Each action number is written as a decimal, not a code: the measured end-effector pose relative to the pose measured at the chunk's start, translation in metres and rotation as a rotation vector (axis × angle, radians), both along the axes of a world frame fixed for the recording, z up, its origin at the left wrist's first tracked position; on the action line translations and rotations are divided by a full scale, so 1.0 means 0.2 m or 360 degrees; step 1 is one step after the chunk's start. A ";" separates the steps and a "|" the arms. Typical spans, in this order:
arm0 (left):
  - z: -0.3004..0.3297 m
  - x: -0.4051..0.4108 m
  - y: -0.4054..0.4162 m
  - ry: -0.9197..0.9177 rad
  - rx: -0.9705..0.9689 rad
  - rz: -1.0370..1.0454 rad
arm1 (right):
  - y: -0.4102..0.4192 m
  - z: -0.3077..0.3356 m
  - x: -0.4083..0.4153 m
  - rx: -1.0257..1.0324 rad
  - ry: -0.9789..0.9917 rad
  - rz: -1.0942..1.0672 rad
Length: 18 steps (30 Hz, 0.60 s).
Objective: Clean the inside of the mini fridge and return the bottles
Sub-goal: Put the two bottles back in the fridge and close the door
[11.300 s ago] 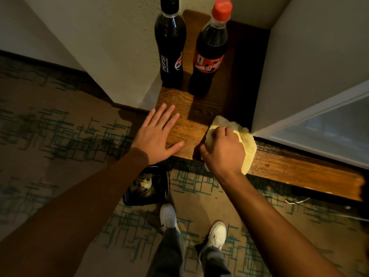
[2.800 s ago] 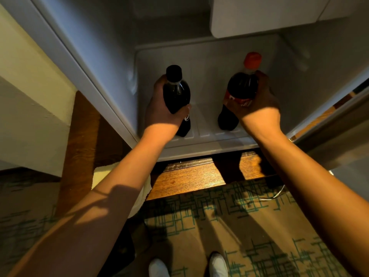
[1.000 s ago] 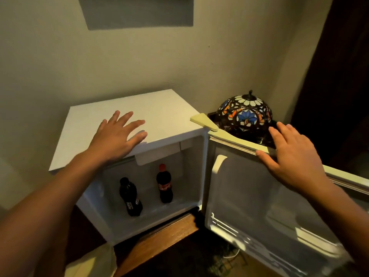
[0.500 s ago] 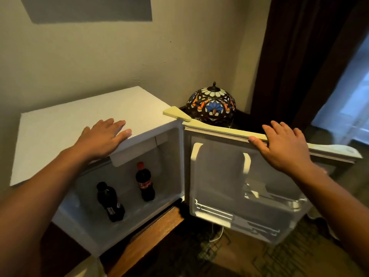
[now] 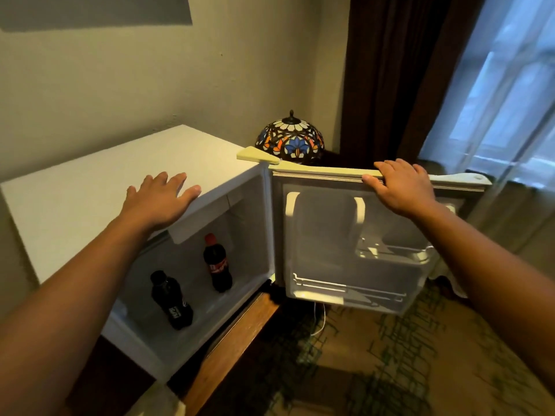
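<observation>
Since 0.5 s ago, our right hand slid along the door top, fingers curled over its edge. Left hand flat on the fridge top, fingers spread. Below: black-cap bottle, red-cap bottle; labels unreadable.

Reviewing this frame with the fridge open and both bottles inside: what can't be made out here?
- Head view: the black-capped bottle label is too small and dim to read.
- The stained-glass lamp base is hidden behind the fridge door.
- The pale cloth is cut off by the bottom edge.
- The fridge interior's left wall is hidden behind the left hand and its forearm.
- Whether the right hand fingers curl over the door's top edge.
</observation>
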<state>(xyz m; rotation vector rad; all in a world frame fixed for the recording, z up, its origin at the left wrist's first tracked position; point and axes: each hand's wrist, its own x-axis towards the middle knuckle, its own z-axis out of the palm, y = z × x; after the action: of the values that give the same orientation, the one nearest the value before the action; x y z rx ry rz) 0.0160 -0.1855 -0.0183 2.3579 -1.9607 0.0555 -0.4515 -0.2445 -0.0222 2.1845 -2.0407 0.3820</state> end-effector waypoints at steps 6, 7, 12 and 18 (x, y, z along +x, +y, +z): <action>-0.01 0.00 0.00 -0.0007 -0.0075 -0.0016 | 0.07 -0.01 0.04 -0.0019 -0.0019 -0.0045; -0.01 0.00 0.01 -0.0007 -0.0091 -0.0019 | 0.09 -0.02 0.05 -0.0036 -0.0023 -0.0057; -0.01 -0.02 0.02 -0.0020 -0.0166 -0.0020 | 0.21 -0.06 0.05 -0.0126 0.0029 0.0045; -0.01 -0.03 0.02 0.0006 -0.0199 0.0000 | 0.36 -0.06 0.05 -0.0037 0.0104 0.0203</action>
<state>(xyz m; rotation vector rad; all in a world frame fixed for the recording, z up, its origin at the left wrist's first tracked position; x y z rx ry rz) 0.0100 -0.1815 -0.0198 2.2777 -1.8962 0.1688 -0.4420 -0.1725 -0.0340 2.2882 -1.8609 0.3407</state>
